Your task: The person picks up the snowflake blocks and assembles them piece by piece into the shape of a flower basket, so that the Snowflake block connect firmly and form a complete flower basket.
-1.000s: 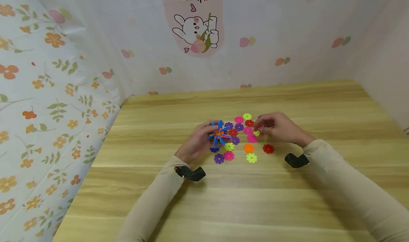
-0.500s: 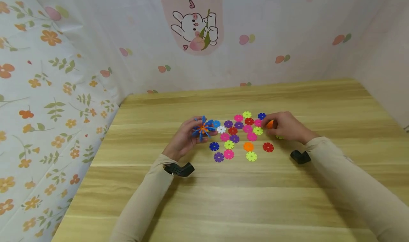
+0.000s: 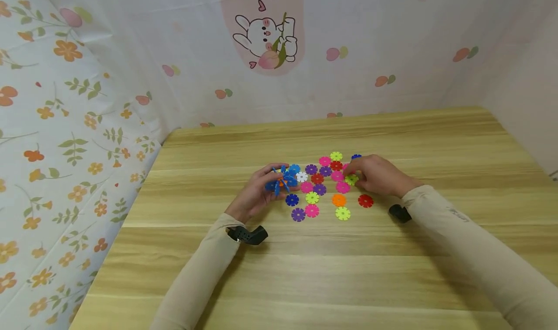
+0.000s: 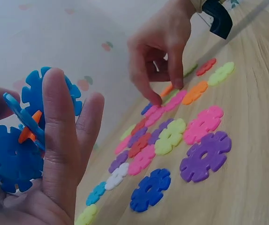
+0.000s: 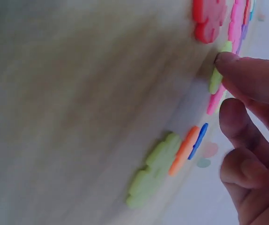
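Note:
My left hand holds up a cluster of blue notched plastic discs joined around an orange disc, left of the loose discs. In the left wrist view its fingers partly cover the cluster. My right hand reaches down over the right side of the loose discs, thumb and index finger apart. Its thumb tip overlaps a yellow-green disc in the right wrist view, with a pink disc close behind. Another yellow-green disc, an orange disc and a blue disc lie beneath the hand.
Several loose discs lie flat on the wooden table, among them a white disc, a dark blue disc, a purple disc and a red disc. A patterned cloth hangs behind and at the left.
The left hand has moved left with the blue cluster, which has turned in its fingers. The right hand moved right, uncovering discs, then came back left over the yellow-green disc.

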A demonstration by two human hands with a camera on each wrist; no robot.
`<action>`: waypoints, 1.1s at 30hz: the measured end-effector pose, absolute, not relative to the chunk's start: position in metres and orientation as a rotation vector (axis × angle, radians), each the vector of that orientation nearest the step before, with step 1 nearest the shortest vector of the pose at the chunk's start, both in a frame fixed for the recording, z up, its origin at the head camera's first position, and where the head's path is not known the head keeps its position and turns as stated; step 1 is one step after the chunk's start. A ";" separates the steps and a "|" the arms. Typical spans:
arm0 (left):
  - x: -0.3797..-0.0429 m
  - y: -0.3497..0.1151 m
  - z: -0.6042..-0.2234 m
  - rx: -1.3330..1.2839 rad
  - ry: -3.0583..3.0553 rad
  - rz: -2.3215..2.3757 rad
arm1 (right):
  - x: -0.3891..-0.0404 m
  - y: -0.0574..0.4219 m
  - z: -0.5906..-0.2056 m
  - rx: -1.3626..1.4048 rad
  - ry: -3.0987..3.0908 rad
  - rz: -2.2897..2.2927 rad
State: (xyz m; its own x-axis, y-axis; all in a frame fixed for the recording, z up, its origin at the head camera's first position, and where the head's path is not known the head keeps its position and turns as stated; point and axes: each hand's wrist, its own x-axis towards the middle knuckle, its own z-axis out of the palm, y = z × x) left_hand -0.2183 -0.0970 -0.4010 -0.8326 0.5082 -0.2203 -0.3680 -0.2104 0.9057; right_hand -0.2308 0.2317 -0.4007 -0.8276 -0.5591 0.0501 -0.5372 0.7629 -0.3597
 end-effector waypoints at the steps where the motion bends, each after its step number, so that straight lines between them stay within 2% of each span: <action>1: -0.218 -0.096 -0.401 0.171 1.514 2.064 | -0.231 0.231 -0.400 -0.913 2.885 -0.547; 8: -0.218 -0.085 -0.399 0.228 1.565 1.981 | -0.236 0.234 -0.397 -0.887 2.879 -0.469; 14: -0.217 -0.082 -0.398 0.261 1.571 1.950 | -0.237 0.237 -0.399 -0.861 2.865 -0.580; 24: -0.214 -0.081 -0.400 0.281 1.573 1.942 | -0.234 0.244 -0.399 -0.696 2.870 -0.572; 33: -0.216 -0.077 -0.403 0.375 1.592 1.907 | -0.238 0.246 -0.399 -0.733 2.870 -0.529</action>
